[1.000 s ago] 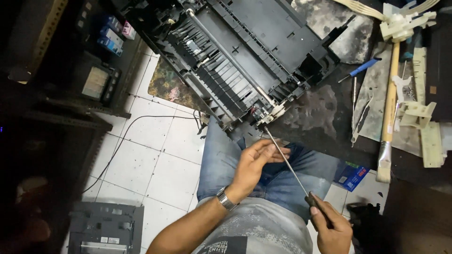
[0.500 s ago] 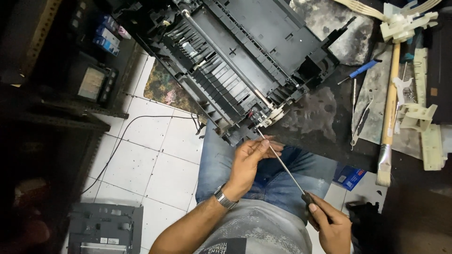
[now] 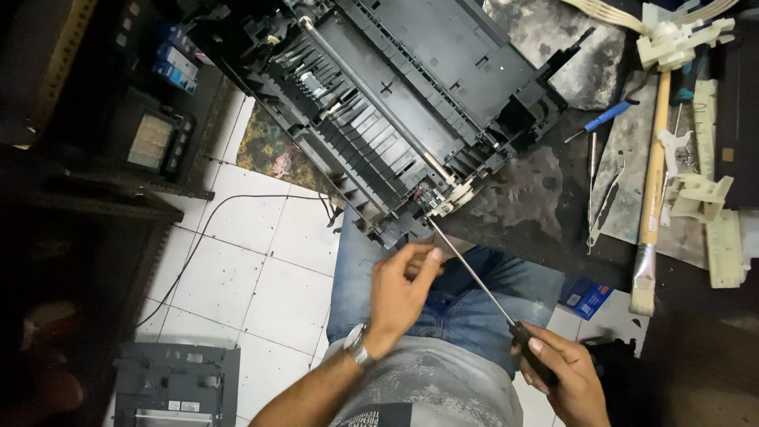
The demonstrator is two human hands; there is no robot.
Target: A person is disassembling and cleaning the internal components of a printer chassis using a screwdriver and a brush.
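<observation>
Matt black plastic printer chassis (image 3: 411, 103) with a shiny metal rod; screwdriver (image 3: 474, 273) has a bright steel shaft and dark plastic grip; glossy white floor tiles (image 3: 237, 261); wooden-handled brush (image 3: 653, 182); blue denim jeans (image 3: 474, 308), worn, stained bench (image 3: 545, 198)

White square floor tiles (image 3: 237, 269) with dark grout fill the 7 o'clock area, speckled with dirt, a thin black cable (image 3: 198, 245) trailing across them. A dark shelving unit (image 3: 118, 150) stands at 9 o'clock. At 3 o'clock, a dark, stained tabletop (image 3: 545, 198) carries scattered clutter. Light is dim and even.
</observation>
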